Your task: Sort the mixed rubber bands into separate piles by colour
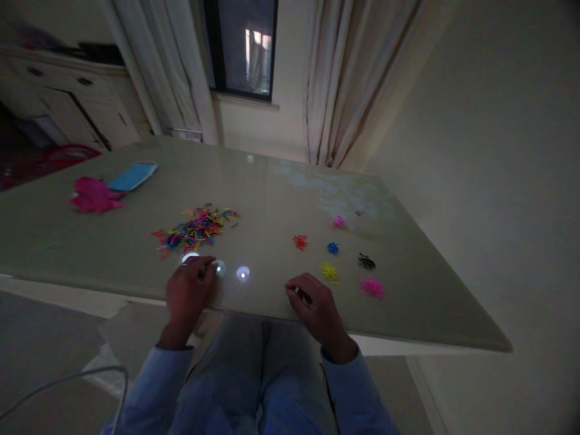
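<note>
The left hand (188, 290) is by the big mixed pile (199, 229), the right hand (317, 305) by the little yellow pile (329, 272) on the surface (263, 205); I can't tell if either grip is closed.

Table (263, 187), multicoloured heap (197, 229), small piles (330, 272), mask (133, 176)

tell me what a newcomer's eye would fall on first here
Likely the heap of mixed-colour strands on the table, just beyond the left hand. Next, perhaps, the small single-colour piles near the right hand. Toward the table's left, a crumpled bright pink item lies beside a blue face mask.
</note>
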The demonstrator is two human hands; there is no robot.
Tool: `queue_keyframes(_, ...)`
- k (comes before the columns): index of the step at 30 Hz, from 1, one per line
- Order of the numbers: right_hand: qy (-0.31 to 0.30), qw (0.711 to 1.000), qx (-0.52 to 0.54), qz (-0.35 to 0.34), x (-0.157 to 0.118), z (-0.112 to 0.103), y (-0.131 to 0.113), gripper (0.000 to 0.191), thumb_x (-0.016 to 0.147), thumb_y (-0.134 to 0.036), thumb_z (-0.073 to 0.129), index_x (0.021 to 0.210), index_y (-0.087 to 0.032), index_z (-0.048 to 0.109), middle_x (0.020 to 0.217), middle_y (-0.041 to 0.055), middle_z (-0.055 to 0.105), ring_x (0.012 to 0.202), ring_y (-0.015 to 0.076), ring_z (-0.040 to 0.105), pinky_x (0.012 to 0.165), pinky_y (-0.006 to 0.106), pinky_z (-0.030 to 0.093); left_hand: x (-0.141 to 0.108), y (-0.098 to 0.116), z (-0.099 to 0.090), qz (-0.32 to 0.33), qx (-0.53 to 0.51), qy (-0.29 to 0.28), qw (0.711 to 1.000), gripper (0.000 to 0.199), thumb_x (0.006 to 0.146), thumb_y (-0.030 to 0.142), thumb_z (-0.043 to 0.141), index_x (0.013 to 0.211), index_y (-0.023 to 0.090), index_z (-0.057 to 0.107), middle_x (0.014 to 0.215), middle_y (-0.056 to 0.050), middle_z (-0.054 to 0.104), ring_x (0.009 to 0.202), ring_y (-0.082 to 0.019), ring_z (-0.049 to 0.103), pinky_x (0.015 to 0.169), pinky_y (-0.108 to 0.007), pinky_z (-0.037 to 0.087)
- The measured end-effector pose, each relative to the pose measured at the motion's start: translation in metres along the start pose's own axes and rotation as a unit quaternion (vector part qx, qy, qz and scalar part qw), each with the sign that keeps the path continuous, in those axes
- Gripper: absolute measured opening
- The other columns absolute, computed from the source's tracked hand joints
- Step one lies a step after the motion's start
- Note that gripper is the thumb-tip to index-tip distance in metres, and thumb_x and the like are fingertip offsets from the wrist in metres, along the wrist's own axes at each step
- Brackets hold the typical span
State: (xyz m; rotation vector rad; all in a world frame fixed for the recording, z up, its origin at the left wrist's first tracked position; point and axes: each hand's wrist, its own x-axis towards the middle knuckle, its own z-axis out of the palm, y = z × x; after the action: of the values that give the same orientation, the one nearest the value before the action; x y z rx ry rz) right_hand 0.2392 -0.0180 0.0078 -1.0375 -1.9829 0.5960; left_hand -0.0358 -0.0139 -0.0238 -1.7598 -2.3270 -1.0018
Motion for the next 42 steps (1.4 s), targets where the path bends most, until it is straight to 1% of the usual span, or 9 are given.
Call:
queue_keyframes(3, -0.068, 0.997, 0.017, -0.010, 0.019, 0.028, 0.006, 0.011, 0.087, -0.018, 0.057, 0.089, -0.019, 0.067, 0.082, 0.0034, 0.067, 0.068, 0.0136, 0.059, 0.064, 0.025, 0.045, 0.000, -0.001, 0.001, 0.011, -0.018, -0.003, 1.000, 0.029, 0.088, 0.031, 0.047, 0.095, 0.019, 0.072, 0.099, -0.006, 0.071, 0.082, -0.020, 0.065, 0.073, -0.029, 0.046)
queue_keyframes(5, -0.082, 0.997, 0.010, 0.006, 0.026, 0.037, 0.011, 0.011, 0.087, -0.018, 0.058, 0.089, -0.020, 0.068, 0.083, 0.0035, 0.068, 0.069, 0.0141, 0.059, 0.066, 0.025, 0.045, 0.000, -0.002, 0.002, 0.016, -0.030, -0.005, 0.999, 0.028, 0.087, 0.028, 0.047, 0.095, 0.019, 0.072, 0.099, -0.006, 0.071, 0.084, -0.020, 0.065, 0.075, -0.030, 0.046)
queue_keyframes(11, -0.066, 0.996, 0.039, 0.040, 0.024, 0.028, 0.018, 0.013, 0.087, -0.024, 0.057, 0.087, -0.019, 0.069, 0.080, 0.0035, 0.068, 0.065, 0.0142, 0.058, 0.061, 0.024, 0.044, 0.003, -0.008, -0.005, -0.003, -0.133, -0.013, 0.991, 0.027, 0.085, 0.028, 0.048, 0.096, 0.018, 0.070, 0.092, -0.006, 0.070, 0.072, -0.016, 0.063, 0.071, -0.028, 0.048)
queue_keyframes(15, -0.084, 0.995, 0.041, 0.045, 0.022, 0.024, 0.019, 0.016, 0.089, -0.029, 0.057, 0.086, -0.019, 0.069, 0.078, 0.0033, 0.068, 0.064, 0.0145, 0.058, 0.060, 0.024, 0.045, 0.019, -0.029, -0.023, -0.071, -0.192, 0.027, 0.979, 0.029, 0.081, 0.032, 0.051, 0.097, 0.016, 0.069, 0.094, -0.005, 0.070, 0.064, -0.013, 0.060, 0.065, -0.027, 0.050)
queue_keyframes(18, -0.084, 0.995, 0.041, 0.046, 0.024, 0.026, 0.020, 0.018, 0.089, -0.032, 0.056, 0.087, -0.019, 0.069, 0.078, 0.0034, 0.068, 0.063, 0.0149, 0.059, 0.059, 0.024, 0.045, 0.037, -0.057, -0.039, -0.120, -0.141, 0.053, 0.981, 0.031, 0.078, 0.036, 0.054, 0.095, 0.016, 0.069, 0.099, -0.007, 0.071, 0.064, -0.014, 0.061, 0.067, -0.028, 0.051)
queue_keyframes(20, -0.081, 0.995, 0.041, 0.047, 0.024, 0.027, 0.021, 0.019, 0.089, -0.033, 0.056, 0.087, -0.019, 0.069, 0.077, 0.0033, 0.068, 0.062, 0.0150, 0.059, 0.058, 0.024, 0.045, 0.048, -0.075, -0.047, -0.137, -0.105, 0.034, 0.984, 0.034, 0.077, 0.035, 0.054, 0.100, 0.015, 0.069, 0.100, -0.008, 0.072, 0.068, -0.016, 0.063, 0.069, -0.029, 0.051)
queue_keyframes(25, -0.077, 0.995, 0.032, 0.048, 0.023, 0.028, 0.024, 0.019, 0.088, -0.033, 0.057, 0.087, -0.020, 0.070, 0.077, 0.0035, 0.068, 0.064, 0.0156, 0.060, 0.059, 0.024, 0.046, 0.068, -0.103, -0.052, -0.079, -0.027, -0.051, 0.995, 0.042, 0.079, 0.028, 0.050, 0.115, 0.016, 0.067, 0.103, -0.009, 0.074, 0.077, -0.019, 0.066, 0.076, -0.031, 0.052)
queue_keyframes(32, -0.081, 0.994, 0.039, 0.057, 0.024, 0.026, 0.019, 0.020, 0.088, -0.035, 0.057, 0.086, -0.020, 0.069, 0.077, 0.0036, 0.068, 0.065, 0.0160, 0.062, 0.060, 0.025, 0.048, 0.076, -0.101, -0.050, -0.020, 0.103, -0.106, 0.989, 0.031, 0.086, 0.024, 0.044, 0.089, 0.016, 0.075, 0.095, -0.014, 0.070, 0.090, -0.025, 0.065, 0.083, -0.034, 0.049)
queue_keyframes(42, -0.077, 0.995, 0.028, 0.053, 0.025, 0.026, 0.022, 0.022, 0.088, -0.037, 0.057, 0.085, -0.020, 0.070, 0.078, 0.0043, 0.070, 0.066, 0.0176, 0.064, 0.061, 0.027, 0.050, 0.070, -0.100, -0.048, -0.041, 0.071, -0.076, 0.994, 0.027, 0.091, 0.021, 0.041, 0.093, 0.015, 0.067, 0.096, -0.012, 0.065, 0.090, -0.022, 0.061, 0.081, -0.032, 0.048)
